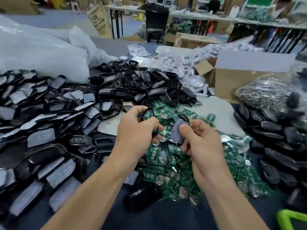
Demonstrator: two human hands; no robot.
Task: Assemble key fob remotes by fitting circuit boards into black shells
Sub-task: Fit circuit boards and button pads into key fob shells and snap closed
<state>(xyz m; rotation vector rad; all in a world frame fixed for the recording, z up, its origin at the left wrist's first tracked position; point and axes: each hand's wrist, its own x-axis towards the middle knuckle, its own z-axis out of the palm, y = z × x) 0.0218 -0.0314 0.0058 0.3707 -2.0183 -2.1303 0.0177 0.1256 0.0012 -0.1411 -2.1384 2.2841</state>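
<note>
Right hand (200, 140) pinches a grey-faced shell (179, 131), long axis slanting away from the thumb; left hand (135, 128), fingers curled round a black shell (146, 111), hovers just left, over circuit boards (167, 156).

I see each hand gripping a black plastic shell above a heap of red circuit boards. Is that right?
Not quite. The head view shows the flat circuit boards are green, not red. The left hand and right hand do each grip a black plastic shell above that heap.

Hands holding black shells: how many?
2. The bare left hand grips a black plastic shell over the green circuit boards; the bare right hand pinches a grey-faced black shell beside it.
</note>
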